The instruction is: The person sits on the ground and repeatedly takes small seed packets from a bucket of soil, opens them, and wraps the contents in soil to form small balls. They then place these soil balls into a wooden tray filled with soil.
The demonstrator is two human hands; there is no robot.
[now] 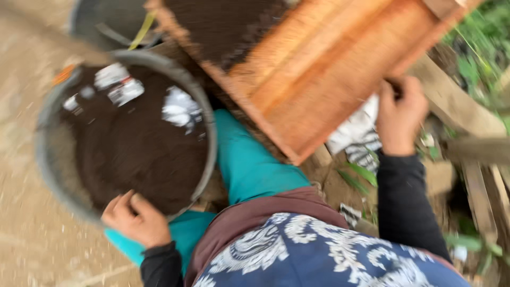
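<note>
Left hand (137, 219) on upright soil bucket (50, 154)

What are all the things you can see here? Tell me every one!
Round basin: one, grey, left, tilted, full of dark brown soil.
White scraps: several, lying on the soil.
Wooden tray: one, orange, top middle, some dark soil at its upper left.
Second container: one, grey, top left, behind the basin.
Wooden planks: a few, pale brown, right.
Green plants: right edge.
Printed scraps: black and white, under the tray.
Left hand: on the basin's near rim.
Right hand: at the tray's lower right edge.
</note>
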